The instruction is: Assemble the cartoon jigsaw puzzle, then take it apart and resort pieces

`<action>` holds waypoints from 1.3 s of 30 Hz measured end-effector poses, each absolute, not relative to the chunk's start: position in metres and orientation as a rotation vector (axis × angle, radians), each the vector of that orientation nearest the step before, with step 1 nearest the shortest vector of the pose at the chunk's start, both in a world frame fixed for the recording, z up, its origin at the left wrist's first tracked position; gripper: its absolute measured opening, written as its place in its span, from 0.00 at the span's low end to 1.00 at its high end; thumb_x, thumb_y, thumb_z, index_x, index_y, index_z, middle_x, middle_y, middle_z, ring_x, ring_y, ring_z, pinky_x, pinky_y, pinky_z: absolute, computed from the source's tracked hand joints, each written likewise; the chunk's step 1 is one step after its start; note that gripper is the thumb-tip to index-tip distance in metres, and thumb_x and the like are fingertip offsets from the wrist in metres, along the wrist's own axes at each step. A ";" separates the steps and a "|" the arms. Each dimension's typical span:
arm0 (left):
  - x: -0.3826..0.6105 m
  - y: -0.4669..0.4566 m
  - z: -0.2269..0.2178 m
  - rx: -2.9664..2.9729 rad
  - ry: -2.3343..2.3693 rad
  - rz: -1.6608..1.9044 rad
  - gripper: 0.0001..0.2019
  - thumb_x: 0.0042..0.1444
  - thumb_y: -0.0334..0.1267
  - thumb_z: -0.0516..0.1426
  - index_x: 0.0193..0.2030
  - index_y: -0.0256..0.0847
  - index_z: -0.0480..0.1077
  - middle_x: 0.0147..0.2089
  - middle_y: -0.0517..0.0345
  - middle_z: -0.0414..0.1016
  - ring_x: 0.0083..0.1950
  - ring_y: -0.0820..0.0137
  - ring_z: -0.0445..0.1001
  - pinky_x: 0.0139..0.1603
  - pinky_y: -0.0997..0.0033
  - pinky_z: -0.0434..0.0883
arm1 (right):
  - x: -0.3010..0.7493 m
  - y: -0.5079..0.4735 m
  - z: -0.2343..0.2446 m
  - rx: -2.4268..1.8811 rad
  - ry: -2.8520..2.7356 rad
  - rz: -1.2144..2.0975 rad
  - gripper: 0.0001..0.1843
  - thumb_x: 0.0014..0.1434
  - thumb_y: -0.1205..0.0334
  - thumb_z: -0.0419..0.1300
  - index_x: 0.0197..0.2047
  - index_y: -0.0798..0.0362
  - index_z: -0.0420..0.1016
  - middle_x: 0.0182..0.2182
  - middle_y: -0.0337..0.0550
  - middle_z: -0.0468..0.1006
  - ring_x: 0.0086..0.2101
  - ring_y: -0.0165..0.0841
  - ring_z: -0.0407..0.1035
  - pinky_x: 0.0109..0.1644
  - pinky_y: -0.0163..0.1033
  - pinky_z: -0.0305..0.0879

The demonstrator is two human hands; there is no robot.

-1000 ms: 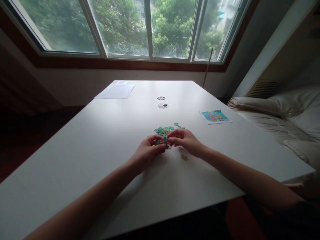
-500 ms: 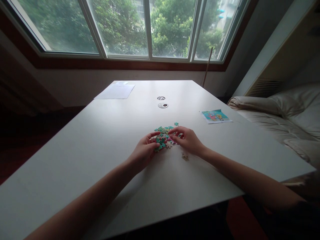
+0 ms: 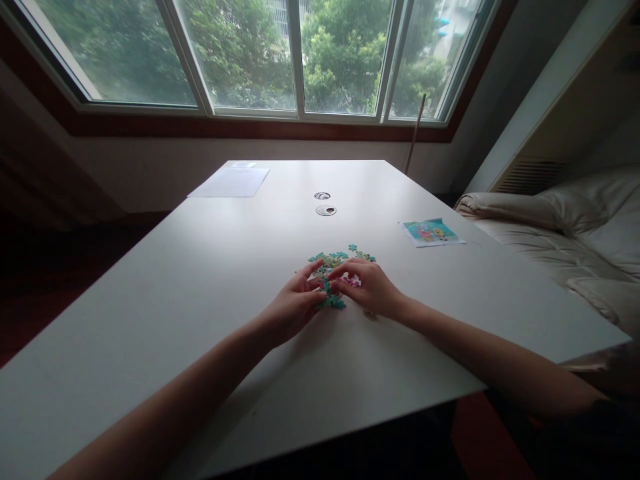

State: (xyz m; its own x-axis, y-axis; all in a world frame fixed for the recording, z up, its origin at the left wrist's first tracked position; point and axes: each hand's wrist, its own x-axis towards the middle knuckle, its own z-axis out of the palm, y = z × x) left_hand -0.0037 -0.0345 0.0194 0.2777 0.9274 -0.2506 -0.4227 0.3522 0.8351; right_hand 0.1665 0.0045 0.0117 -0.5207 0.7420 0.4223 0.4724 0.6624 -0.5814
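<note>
A loose heap of small jigsaw puzzle pieces [image 3: 333, 303], mostly teal with some pink and yellow, lies on the white table between my hands. My left hand [image 3: 295, 303] curls round the heap's left side, thumb and fingers closed on a cluster of teal pieces. From the right, my right hand [image 3: 375, 287] cups pink puzzle pieces [image 3: 353, 281] under its bent fingers, its fingertips close to those of the left. Several teal pieces [image 3: 353, 247] lie just beyond the hands. One pale piece [image 3: 371, 315] is partly covered by my right hand.
On the right of the white table [image 3: 200, 267] lies a small colourful picture sheet [image 3: 433, 232]. Two round fittings [image 3: 326, 211] sit in the tabletop ahead. White paper [image 3: 230, 182] rests at the far left. A couch [image 3: 565, 233] stands to the right, windows beyond.
My right hand has moved slightly left and nearer, gathering pink pieces and partly covering the pale one. The left has shifted right, pushing teal pieces closer together.
</note>
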 end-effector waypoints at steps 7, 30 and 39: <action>-0.004 -0.037 0.017 0.758 0.755 0.989 0.41 0.42 0.20 0.58 0.63 0.43 0.50 0.60 0.49 0.62 0.48 0.66 0.71 0.45 0.69 0.68 | 0.163 0.001 0.016 -0.905 -2.246 0.572 0.08 0.50 0.65 0.63 0.36 0.54 0.74 0.31 0.41 0.76 0.33 0.31 0.68 0.41 0.37 0.61; -0.007 -0.029 0.018 0.812 0.924 1.099 0.27 0.41 0.21 0.60 0.50 0.39 0.62 0.47 0.53 0.70 0.42 0.71 0.73 0.44 0.72 0.70 | 0.170 0.011 0.014 -1.071 -1.999 0.831 0.08 0.51 0.62 0.61 0.36 0.56 0.73 0.25 0.40 0.76 0.27 0.28 0.69 0.31 0.32 0.61; -0.010 -0.028 0.011 1.089 0.999 1.083 0.23 0.44 0.33 0.64 0.47 0.37 0.62 0.31 0.61 0.70 0.33 0.70 0.74 0.35 0.70 0.69 | 0.165 0.012 0.012 -0.854 -1.699 1.451 0.12 0.48 0.58 0.64 0.34 0.57 0.73 0.28 0.41 0.77 0.28 0.28 0.71 0.32 0.34 0.66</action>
State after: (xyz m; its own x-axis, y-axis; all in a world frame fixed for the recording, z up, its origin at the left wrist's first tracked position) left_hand -0.0100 -0.0279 0.0114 0.1865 0.9788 -0.0846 -0.1630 0.1157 0.9798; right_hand 0.1654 0.0119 0.0117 -0.5113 0.8525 0.1088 0.0256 0.1416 -0.9896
